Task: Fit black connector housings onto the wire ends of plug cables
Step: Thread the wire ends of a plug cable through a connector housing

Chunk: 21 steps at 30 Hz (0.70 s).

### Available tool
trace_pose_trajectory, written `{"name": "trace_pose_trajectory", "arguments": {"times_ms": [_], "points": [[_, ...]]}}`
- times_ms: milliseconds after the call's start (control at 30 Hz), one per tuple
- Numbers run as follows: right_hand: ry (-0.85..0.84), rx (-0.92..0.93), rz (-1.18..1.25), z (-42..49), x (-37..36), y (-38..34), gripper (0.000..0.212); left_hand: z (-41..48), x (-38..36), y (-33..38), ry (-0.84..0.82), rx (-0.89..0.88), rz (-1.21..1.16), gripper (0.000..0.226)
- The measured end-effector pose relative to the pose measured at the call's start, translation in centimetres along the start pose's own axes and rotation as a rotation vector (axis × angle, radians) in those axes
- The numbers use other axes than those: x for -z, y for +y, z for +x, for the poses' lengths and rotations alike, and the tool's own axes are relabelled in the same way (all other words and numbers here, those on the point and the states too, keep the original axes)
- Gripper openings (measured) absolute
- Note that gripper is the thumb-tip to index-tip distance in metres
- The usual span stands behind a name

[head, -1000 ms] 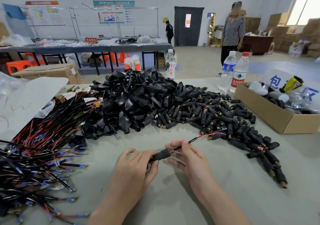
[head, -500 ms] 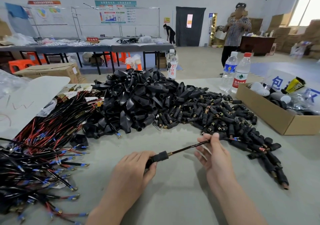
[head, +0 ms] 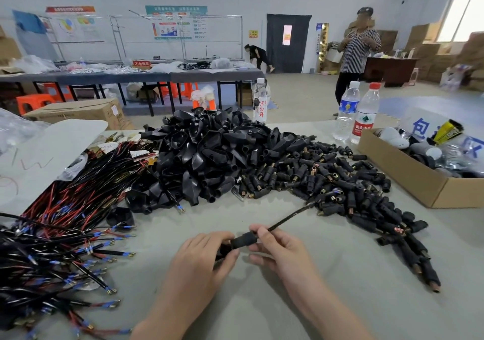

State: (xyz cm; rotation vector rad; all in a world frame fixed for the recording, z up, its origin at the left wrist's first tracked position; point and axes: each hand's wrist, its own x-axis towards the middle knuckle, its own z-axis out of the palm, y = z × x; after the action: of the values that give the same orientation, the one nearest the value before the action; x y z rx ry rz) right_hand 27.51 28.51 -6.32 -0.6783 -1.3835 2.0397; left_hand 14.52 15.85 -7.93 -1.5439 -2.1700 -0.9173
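My left hand [head: 207, 257] grips a black plug [head: 242, 240] low in the middle of the table. My right hand [head: 280, 248] pinches the plug's cable [head: 288, 216] right where it leaves the plug. The cable runs up and right toward a spread of small black plugs with brass ends [head: 340, 182]. A heap of black connector housings [head: 207, 154] lies behind my hands. Cables with red and black wires and blue-sleeved terminals [head: 60, 235] are piled at the left.
An open cardboard box [head: 408, 172] with mixed items stands at the right. Two water bottles [head: 358, 112] and a third bottle [head: 260, 101] stand at the table's far edge. A white sheet [head: 39, 161] lies far left. People stand in the background.
My right hand has come back from the far end of the cable to the plug, and now pinches the cable beside it. My left hand has kept its grip on the plug.
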Motion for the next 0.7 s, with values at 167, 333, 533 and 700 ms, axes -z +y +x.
{"name": "trace_pose_trajectory", "arguments": {"times_ms": [167,333,533,700], "points": [[0.064,0.029,-0.004,0.23,0.44,-0.35,0.016,0.03,0.41,-0.31,-0.12,0.014,0.008,0.021],[0.078,0.048,-0.007,0.26,0.78,-0.42,0.018,0.12,0.71,0.31,-0.07,0.15,-0.146,0.028],[0.063,0.071,0.006,0.3,0.9,-0.54,0.02,-0.01,0.99,0.55,-0.047,0.14,-0.148,0.033],[0.071,0.095,-0.019,0.29,1.01,-0.62,0.02,0.02,0.75,0.3,-0.054,0.115,-0.142,0.039]]}}
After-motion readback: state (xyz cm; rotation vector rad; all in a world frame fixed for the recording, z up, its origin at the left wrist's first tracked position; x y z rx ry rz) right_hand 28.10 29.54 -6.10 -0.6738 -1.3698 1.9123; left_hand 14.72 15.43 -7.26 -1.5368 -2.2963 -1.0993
